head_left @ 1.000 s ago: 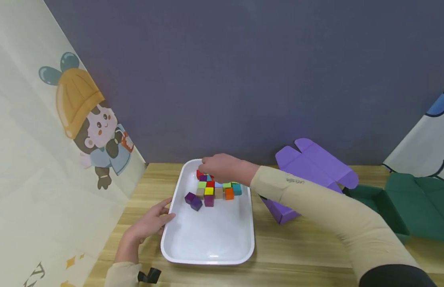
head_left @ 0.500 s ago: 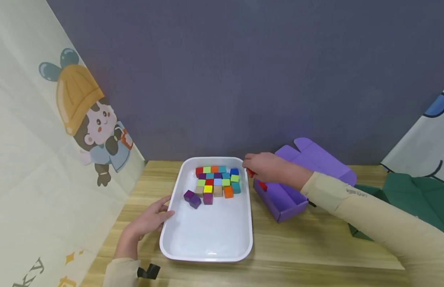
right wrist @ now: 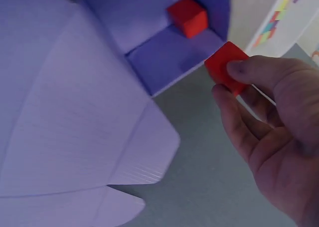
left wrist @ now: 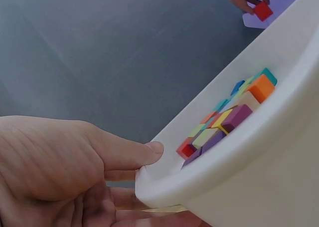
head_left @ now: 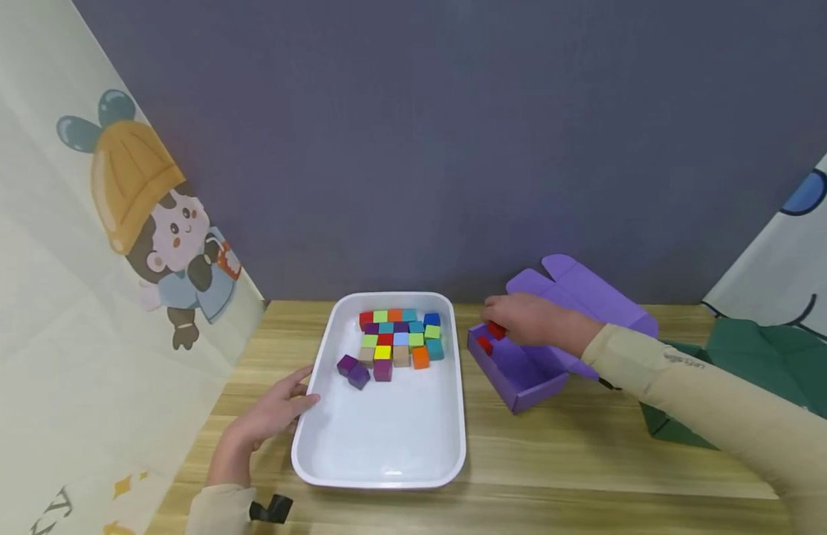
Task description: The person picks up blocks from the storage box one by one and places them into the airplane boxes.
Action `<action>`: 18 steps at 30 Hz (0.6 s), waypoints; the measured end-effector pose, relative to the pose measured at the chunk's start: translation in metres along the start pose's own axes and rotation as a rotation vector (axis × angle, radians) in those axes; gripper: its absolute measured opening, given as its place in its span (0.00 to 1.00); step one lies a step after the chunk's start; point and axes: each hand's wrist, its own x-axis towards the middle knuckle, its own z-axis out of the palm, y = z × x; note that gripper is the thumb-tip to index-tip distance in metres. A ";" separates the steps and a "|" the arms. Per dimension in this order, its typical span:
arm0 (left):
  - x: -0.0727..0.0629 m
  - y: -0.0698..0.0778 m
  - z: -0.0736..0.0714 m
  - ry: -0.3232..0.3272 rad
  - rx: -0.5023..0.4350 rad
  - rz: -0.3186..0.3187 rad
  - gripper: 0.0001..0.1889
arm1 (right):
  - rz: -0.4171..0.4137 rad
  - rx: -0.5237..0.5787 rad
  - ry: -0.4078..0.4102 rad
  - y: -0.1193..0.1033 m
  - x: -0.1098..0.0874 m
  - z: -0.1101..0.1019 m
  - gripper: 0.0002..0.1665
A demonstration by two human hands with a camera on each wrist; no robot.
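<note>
My right hand (head_left: 525,319) pinches a red cube (right wrist: 227,67) between thumb and fingers, above the far end of the open purple cardboard box (head_left: 540,394). A second red cube (right wrist: 188,16) lies inside that box. With its thumb over the rim and its fingers on the outside and below, my left hand (left wrist: 75,157) grips the left edge of the white tray (head_left: 380,446). Several coloured cubes (head_left: 401,339) sit together in the tray's far half, and two dark purple cubes (head_left: 353,371) lie at their near left.
An open green box (head_left: 680,427) stands at the right, partly behind my right sleeve. The purple box's lid (head_left: 587,293) leans back towards the grey wall (head_left: 453,148). Beneath everything is a wooden tabletop (head_left: 553,468).
My right hand has moved right from the far part of the tray to over the purple box, carrying a red cube. The left hand has stayed at the tray's edge.
</note>
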 end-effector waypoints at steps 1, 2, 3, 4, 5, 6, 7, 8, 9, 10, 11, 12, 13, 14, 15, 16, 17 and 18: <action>0.000 0.000 0.000 0.003 0.000 -0.003 0.31 | -0.001 -0.001 -0.005 0.002 0.000 0.002 0.14; 0.000 0.000 -0.001 0.000 0.005 0.000 0.31 | -0.002 -0.001 -0.006 0.003 0.000 0.004 0.14; 0.000 0.000 -0.001 0.005 0.008 -0.001 0.31 | -0.002 -0.001 -0.008 0.004 0.001 0.005 0.15; 0.000 0.000 -0.002 0.007 0.009 -0.001 0.31 | -0.002 -0.001 -0.009 0.005 0.002 0.007 0.15; 0.000 -0.001 -0.003 0.008 0.010 -0.001 0.31 | -0.005 -0.008 -0.010 0.006 0.003 0.009 0.15; 0.000 -0.001 -0.003 0.011 0.010 -0.001 0.31 | -0.004 -0.011 -0.013 0.006 0.004 0.011 0.15; 0.000 -0.002 -0.004 0.012 0.011 -0.002 0.31 | -0.008 -0.015 -0.014 0.007 0.006 0.013 0.15; 0.000 -0.002 -0.004 0.012 0.012 -0.002 0.31 | -0.011 -0.022 -0.016 0.007 0.007 0.015 0.15; 0.000 -0.002 -0.004 0.019 0.012 -0.010 0.31 | -0.013 -0.028 -0.021 0.007 0.009 0.016 0.15; 0.000 -0.002 -0.004 0.019 0.012 -0.013 0.31 | -0.014 -0.036 -0.028 0.008 0.010 0.018 0.15; 0.000 -0.002 -0.004 0.020 0.011 -0.018 0.31 | -0.017 -0.046 -0.034 0.008 0.011 0.020 0.15; 0.001 -0.002 -0.004 0.022 0.013 -0.022 0.31 | -0.017 -0.050 -0.041 0.008 0.012 0.022 0.15; 0.001 -0.002 -0.003 0.023 0.021 -0.026 0.31 | -0.020 -0.058 -0.047 0.009 0.013 0.023 0.15; 0.001 -0.001 -0.003 0.027 0.025 -0.030 0.31 | -0.021 -0.069 -0.055 0.009 0.014 0.025 0.16; 0.001 -0.001 -0.002 0.031 0.029 -0.033 0.31 | -0.025 -0.078 -0.059 0.009 0.014 0.026 0.16; 0.002 0.000 -0.002 0.035 0.033 -0.036 0.31 | -0.030 -0.087 -0.061 0.009 0.014 0.028 0.17; 0.002 0.000 -0.001 0.035 0.039 -0.039 0.31 | -0.037 -0.096 -0.063 0.010 0.015 0.030 0.17; 0.002 0.000 -0.001 0.037 0.044 -0.041 0.31 | -0.039 -0.101 -0.066 0.010 0.015 0.031 0.17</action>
